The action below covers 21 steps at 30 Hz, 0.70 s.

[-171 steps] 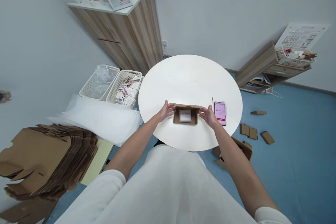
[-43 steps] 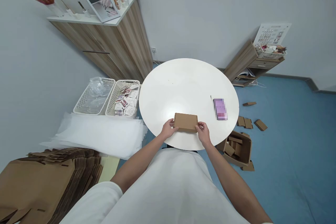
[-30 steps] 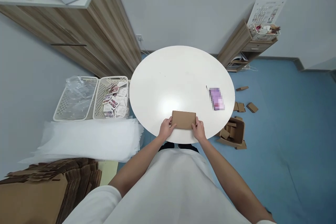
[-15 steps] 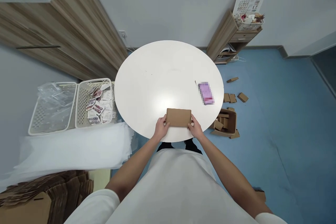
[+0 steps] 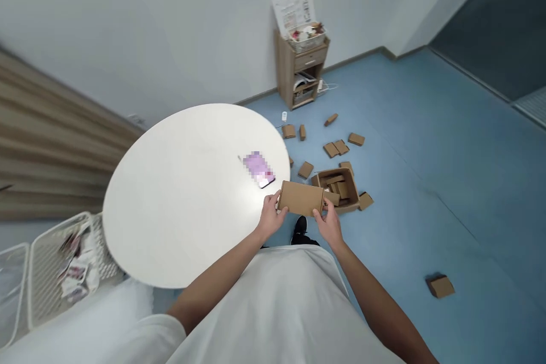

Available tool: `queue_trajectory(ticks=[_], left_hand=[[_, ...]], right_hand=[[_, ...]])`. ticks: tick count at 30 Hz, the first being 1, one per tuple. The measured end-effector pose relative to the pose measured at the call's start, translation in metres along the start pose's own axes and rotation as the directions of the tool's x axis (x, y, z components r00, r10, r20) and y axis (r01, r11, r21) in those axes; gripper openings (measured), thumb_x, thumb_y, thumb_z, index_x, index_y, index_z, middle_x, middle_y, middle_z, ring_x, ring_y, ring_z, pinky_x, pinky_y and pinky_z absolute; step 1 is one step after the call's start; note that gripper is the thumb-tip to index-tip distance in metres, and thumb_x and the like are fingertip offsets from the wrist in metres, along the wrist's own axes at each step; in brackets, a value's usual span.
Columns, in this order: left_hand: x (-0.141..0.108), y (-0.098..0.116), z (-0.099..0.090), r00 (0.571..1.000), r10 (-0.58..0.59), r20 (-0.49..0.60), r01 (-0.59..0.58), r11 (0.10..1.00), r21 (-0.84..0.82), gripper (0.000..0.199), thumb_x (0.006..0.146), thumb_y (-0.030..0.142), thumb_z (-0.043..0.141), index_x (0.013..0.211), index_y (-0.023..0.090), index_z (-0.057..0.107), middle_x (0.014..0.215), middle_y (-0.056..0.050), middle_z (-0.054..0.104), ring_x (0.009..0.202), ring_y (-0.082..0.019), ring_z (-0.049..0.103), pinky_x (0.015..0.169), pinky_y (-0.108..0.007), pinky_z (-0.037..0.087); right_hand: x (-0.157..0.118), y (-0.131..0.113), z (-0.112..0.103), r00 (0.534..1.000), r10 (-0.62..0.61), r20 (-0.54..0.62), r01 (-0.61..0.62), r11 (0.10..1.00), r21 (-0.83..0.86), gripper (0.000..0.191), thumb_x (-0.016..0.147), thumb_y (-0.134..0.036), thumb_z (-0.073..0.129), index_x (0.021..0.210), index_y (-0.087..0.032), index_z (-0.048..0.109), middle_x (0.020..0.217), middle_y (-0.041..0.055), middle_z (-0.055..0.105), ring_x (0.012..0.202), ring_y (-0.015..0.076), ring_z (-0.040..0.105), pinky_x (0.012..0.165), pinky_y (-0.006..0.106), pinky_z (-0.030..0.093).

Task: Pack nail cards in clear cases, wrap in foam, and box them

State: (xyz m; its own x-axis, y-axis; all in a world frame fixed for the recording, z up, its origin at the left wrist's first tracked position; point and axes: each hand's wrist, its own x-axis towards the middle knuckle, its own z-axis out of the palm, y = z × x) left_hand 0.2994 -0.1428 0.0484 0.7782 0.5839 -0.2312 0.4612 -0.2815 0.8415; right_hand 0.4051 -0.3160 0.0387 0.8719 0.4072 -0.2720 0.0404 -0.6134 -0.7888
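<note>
A flat, closed brown cardboard box is held level in front of me, past the right edge of the white oval table. My left hand grips its left end, thumb at the near edge. At the right end my right hand holds it the same way. On the table, beyond my left hand, lies a purple item, its surface pixelated. Behind the held box, on the floor, stands an open carton with several small brown boxes inside.
Several small brown boxes lie scattered on the blue floor, one farther right. A wooden cabinet stands by the wall. White baskets and white sheets are at the lower left.
The view has turned to the right. Both hands have lifted the cardboard box off the table and carried it rightward beyond the edge, toward the open carton on the floor.
</note>
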Motion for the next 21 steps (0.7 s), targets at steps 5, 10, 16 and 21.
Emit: queue_trajectory(ticks=[5,10,16,21], left_hand=[[0.054,0.043,0.080,0.970,0.019,0.242,-0.044,0.994,0.100,0.065,0.070,0.024,0.060,0.129,0.019,0.034,0.101,-0.008,0.046,0.093,-0.019,0.050,0.079,-0.033,0.047],[0.095,0.073,0.133,0.904,0.134,0.407,-0.180,0.981,0.076,0.066,0.070,0.025,0.059,0.130,0.018,0.033,0.109,-0.010,0.049,0.096,-0.020,0.052,0.084,-0.035,0.044],[0.114,0.098,0.162,0.821,0.303,0.483,-0.385,0.919,0.079,0.061,0.072,0.023,0.055,0.129,0.017,0.035,0.133,-0.010,0.038,0.123,-0.023,0.033,0.103,-0.038,0.027],[0.096,0.090,0.151,0.826,0.232,0.513,-0.343,0.930,0.131,0.055,0.072,0.024,0.054,0.124,0.012,0.042,0.132,-0.014,0.040,0.123,-0.025,0.034,0.103,-0.039,0.027]], right_hand=[[0.023,0.049,-0.060,0.978,0.088,-0.190,-0.086,0.996,0.018,0.061,0.071,-0.042,0.049,0.125,-0.016,0.036,0.109,0.0129,0.050,0.089,0.0214,0.052,0.069,0.034,0.045],[0.039,0.078,-0.102,0.947,0.136,-0.290,-0.129,0.991,0.043,0.065,0.072,-0.042,0.049,0.129,-0.018,0.030,0.110,0.0127,0.048,0.081,0.0191,0.054,0.070,0.034,0.046],[0.042,0.093,-0.116,0.926,0.092,-0.366,-0.093,0.996,0.014,0.065,0.073,-0.037,0.049,0.132,-0.021,0.026,0.125,0.0121,0.039,0.108,0.0238,0.048,0.088,0.039,0.041],[0.025,0.102,-0.098,0.951,0.055,-0.303,-0.063,0.998,-0.016,0.057,0.074,-0.032,0.047,0.128,-0.020,0.034,0.128,0.0108,0.039,0.114,0.0228,0.044,0.093,0.039,0.038]])
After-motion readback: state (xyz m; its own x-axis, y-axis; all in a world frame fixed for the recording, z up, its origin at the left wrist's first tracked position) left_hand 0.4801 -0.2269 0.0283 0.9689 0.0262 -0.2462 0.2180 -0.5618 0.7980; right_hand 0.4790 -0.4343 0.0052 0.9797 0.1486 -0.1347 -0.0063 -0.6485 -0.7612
